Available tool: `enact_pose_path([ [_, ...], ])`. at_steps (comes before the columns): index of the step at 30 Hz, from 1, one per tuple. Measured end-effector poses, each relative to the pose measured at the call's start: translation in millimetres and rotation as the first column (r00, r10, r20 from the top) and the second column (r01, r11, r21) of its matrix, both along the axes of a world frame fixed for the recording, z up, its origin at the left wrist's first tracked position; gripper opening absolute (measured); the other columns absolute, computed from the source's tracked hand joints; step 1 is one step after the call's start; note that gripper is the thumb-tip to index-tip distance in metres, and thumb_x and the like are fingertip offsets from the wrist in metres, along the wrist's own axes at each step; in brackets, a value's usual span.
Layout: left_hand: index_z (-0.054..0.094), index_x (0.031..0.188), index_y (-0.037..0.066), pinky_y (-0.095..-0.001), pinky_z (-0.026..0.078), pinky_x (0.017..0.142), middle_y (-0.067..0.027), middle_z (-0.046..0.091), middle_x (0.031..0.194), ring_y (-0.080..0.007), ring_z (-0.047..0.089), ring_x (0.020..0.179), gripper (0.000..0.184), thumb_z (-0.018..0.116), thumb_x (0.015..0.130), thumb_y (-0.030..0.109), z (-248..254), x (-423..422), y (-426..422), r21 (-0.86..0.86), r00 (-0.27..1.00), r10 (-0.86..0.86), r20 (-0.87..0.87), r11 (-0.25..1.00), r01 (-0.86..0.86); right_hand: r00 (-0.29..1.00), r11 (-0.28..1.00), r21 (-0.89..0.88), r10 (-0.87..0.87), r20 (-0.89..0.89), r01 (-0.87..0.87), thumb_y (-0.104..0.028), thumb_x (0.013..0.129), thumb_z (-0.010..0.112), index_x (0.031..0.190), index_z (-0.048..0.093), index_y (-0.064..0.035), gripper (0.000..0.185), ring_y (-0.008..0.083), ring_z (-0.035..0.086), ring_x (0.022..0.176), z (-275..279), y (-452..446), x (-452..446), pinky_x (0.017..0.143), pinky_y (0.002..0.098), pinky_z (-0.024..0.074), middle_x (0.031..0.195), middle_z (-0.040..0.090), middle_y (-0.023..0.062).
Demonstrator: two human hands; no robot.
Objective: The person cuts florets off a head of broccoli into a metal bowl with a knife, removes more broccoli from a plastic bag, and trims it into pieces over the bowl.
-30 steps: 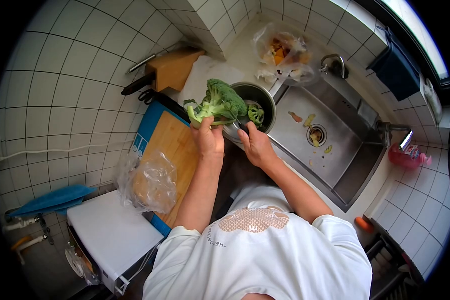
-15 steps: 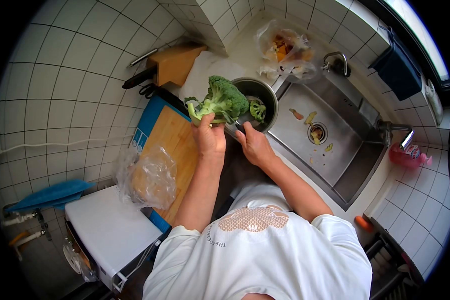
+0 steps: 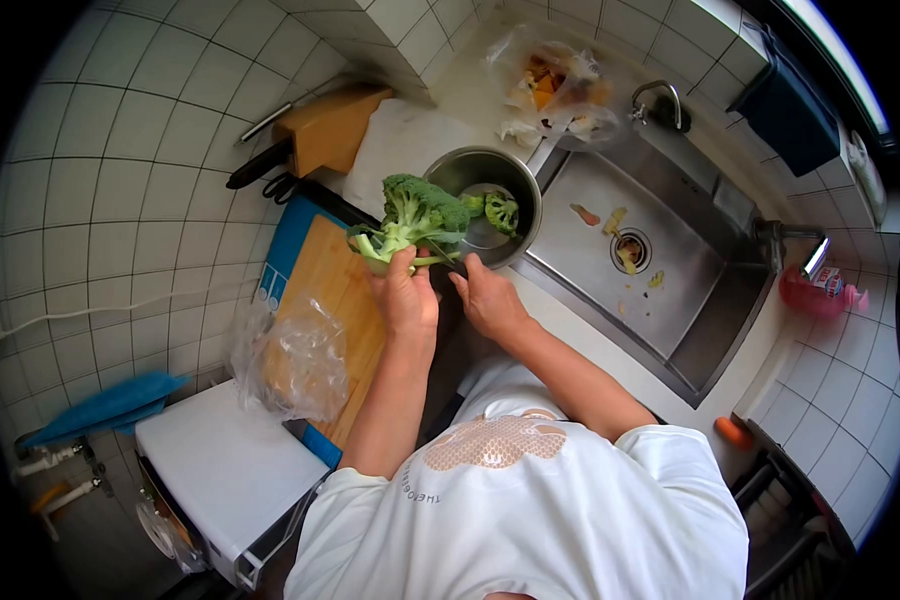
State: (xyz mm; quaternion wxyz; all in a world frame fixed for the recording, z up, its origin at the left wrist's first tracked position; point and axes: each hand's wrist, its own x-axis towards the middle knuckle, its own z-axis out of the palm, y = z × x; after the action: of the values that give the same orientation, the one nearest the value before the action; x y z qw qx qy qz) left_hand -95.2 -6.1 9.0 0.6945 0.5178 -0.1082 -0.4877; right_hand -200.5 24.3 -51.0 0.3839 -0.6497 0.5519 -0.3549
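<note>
My left hand [image 3: 407, 293] is closed around the stem of a large head of broccoli [image 3: 420, 212], tilted with its crown up and to the right. Close beside it, my right hand [image 3: 492, 300] grips a small knife [image 3: 458, 267] by its dark handle; its blade is mostly hidden at the broccoli's stem. Just beyond both hands stands a metal pot [image 3: 532, 185]. Cut broccoli florets [image 3: 500, 212] lie inside it, and the broccoli head overlaps its left rim.
Right of the pot is a steel sink [image 3: 660, 300] with peelings round its drain. A plastic bag of scraps [image 3: 555, 90] sits behind. On the left are a wooden cutting board [image 3: 320, 260], a crumpled clear bag [image 3: 300, 360] and a knife block [image 3: 332, 130].
Both hands, with the broccoli and knife, have shifted slightly away from the pot towards me. More of the pot's inside and its florets now shows. The view has turned a little.
</note>
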Motion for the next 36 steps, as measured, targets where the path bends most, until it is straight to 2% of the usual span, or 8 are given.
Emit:
enact_pose_path([
  [10,0.037,0.123,0.01,-0.0389,0.045,0.088,-0.0089,0.047,0.121,-0.0237,0.049,0.109,0.054,0.058,0.075,-0.007,-2.8,-5.4,0.8,0.016,0.999,-0.026,0.038,1.0,0.026,0.999,0.999,0.008,-0.032,-0.021,0.032,-0.022,0.09,0.054,0.09,0.037,-0.002,0.026,0.0436,0.057,0.067,-5.0,-3.0,1.9,0.054,0.0501,0.0457,0.073,0.058,0.0224],
  [18,0.038,0.127,0.012,-0.0398,0.044,0.09,-0.0085,0.048,0.121,-0.0235,0.048,0.11,0.058,0.058,0.076,-0.006,-7.1,-4.8,-3.9,0.047,0.998,-0.021,0.059,0.999,0.018,0.997,0.991,-0.113,-0.076,-0.017,0.074,-0.021,0.089,0.055,0.091,0.037,-0.0026,0.026,0.0434,0.057,0.064,-7.6,-11.2,-0.5,0.052,0.05,0.0457,0.072,0.058,0.0213],
  [22,0.038,0.126,0.011,-0.0397,0.044,0.09,-0.0085,0.048,0.121,-0.0236,0.049,0.11,0.057,0.059,0.076,-0.005,-6.7,-5.0,-2.7,0.048,0.997,-0.024,0.074,0.999,0.02,0.998,0.996,-0.066,-0.061,-0.028,0.059,-0.023,0.09,0.054,0.093,0.039,-0.0018,0.026,0.0441,0.057,0.065,-7.7,-12.7,0.2,0.054,0.0514,0.0456,0.072,0.059,0.0225],
  [24,0.036,0.124,0.011,-0.0384,0.045,0.087,-0.009,0.046,0.122,-0.0233,0.049,0.108,0.056,0.059,0.076,-0.005,-5.8,-5.5,-2.1,0.054,0.995,-0.059,0.076,0.997,0.055,0.999,0.999,0.042,-0.011,0.038,0.01,-0.024,0.091,0.052,0.095,0.04,-0.0006,0.027,0.0455,0.058,0.068,-8.7,-16.6,-0.1,0.055,0.0533,0.0454,0.072,0.06,0.0243],
  [28,0.037,0.123,0.01,-0.0376,0.046,0.086,-0.0093,0.046,0.121,-0.0229,0.05,0.107,0.054,0.059,0.076,-0.005,-12.8,-0.3,-2.8,0.04,0.997,-0.058,0.059,0.998,0.056,0.998,0.995,0.089,0.031,0.046,-0.035,-0.025,0.091,0.052,0.098,0.041,0.0005,0.029,0.0464,0.058,0.071,-6.8,-20.3,-8.3,0.058,0.0546,0.0442,0.072,0.06,0.0267],
  [31,0.04,0.122,0.01,-0.0378,0.045,0.087,-0.0089,0.047,0.121,-0.0223,0.05,0.107,0.052,0.06,0.076,-0.004,-9.7,3.6,-5.5,0.06,0.998,-0.04,0.046,0.997,0.037,0.975,0.992,0.071,0.092,0.203,-0.108,-0.025,0.093,0.05,0.103,0.042,0.0007,0.029,0.0474,0.056,0.074,-8.3,-23.2,-16.9,0.058,0.0493,0.0442,0.074,0.058,0.029],
  [33,0.041,0.123,0.01,-0.038,0.045,0.088,-0.0083,0.048,0.12,-0.022,0.049,0.108,0.051,0.06,0.077,-0.003,-5.1,5.2,-8.0,0.081,0.999,-0.032,0.023,0.996,0.03,0.941,0.978,0.117,0.131,0.313,-0.175,-0.03,0.096,0.046,0.106,0.044,-0.0008,0.031,0.04,0.058,0.066,-8.4,-25.0,-22.3,0.056,0.043,0.0448,0.07,0.058,0.024],
  [36,0.041,0.124,0.011,-0.0382,0.045,0.088,-0.0076,0.048,0.12,-0.0219,0.048,0.109,0.052,0.061,0.077,-0.001,-3.4,7.1,-9.5,0.087,1.0,-0.03,0.01,0.996,0.029,0.912,0.935,0.275,0.103,0.398,-0.226,-0.034,0.097,0.042,0.105,0.046,-0.0019,0.033,0.0381,0.06,0.072,-2.8,-22.9,-24.8,0.063,0.041,0.047,0.073,0.059,0.0205],
])
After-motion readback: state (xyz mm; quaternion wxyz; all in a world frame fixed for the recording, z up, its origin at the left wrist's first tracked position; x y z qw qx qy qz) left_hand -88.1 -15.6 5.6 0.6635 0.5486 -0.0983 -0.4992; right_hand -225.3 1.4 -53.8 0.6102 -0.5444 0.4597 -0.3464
